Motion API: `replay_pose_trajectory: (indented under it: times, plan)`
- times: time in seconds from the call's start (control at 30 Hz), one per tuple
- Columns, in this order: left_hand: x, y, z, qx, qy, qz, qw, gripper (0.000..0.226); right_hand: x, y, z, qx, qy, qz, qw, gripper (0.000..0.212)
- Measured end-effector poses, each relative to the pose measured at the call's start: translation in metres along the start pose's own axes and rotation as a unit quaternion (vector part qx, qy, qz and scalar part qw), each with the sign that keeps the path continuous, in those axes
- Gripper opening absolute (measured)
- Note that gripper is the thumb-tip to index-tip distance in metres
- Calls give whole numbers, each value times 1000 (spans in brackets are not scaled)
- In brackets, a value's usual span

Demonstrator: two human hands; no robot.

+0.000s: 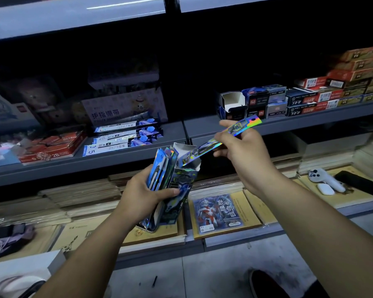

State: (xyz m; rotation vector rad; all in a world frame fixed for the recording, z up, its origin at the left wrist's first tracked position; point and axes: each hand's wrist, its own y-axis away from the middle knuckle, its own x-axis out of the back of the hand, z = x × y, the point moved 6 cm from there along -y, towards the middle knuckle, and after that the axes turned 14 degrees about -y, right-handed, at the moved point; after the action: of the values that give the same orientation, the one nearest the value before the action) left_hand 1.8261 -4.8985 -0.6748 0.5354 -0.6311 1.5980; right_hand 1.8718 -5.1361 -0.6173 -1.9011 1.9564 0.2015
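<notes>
The right hand (243, 151) pinches a long pack (247, 124) up and right of the box (181, 181), the pack's long axis slanting down-left to the box's open mouth, while the left hand (142, 194) grips the box.

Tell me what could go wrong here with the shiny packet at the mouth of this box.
The left hand grips the box and a fan of loose packets together, so some might slip and fall. The shiny packet pinched by the right hand meets the open flap at a slant and could snag or bend.
</notes>
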Motion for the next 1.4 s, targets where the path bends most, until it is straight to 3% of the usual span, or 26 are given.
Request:
replay_pose_trajectory:
  times: [0.17,0.67,0.87,1.03,1.17,1.2,1.3,1.4]
  plan:
    - [2,-1,-2,-3,0,-12,1000,61,8,-1,-8,51,36,9,998,18]
    - [0,1,1,-17,-37,-20,999,61,-2,1,-14,79,127,-108,983,13]
    - [1,5,10,-23,-3,-13,1000,59,-9,7,-6,70,152,-147,975,7]
    - [1,5,8,-19,-17,-13,1000,64,-29,21,4,108,283,-207,930,15]
    - [0,4,6,-20,-36,-13,999,65,-25,24,-13,161,171,-145,961,1]
    - [1,4,6,-20,-37,-13,999,65,-21,23,-16,178,159,-122,963,6]
    - [1,4,5,-23,-39,-12,999,66,-18,24,-16,216,209,-104,948,10]
    - [2,2,4,-23,-38,-8,999,63,-23,26,-5,199,270,-158,929,9]
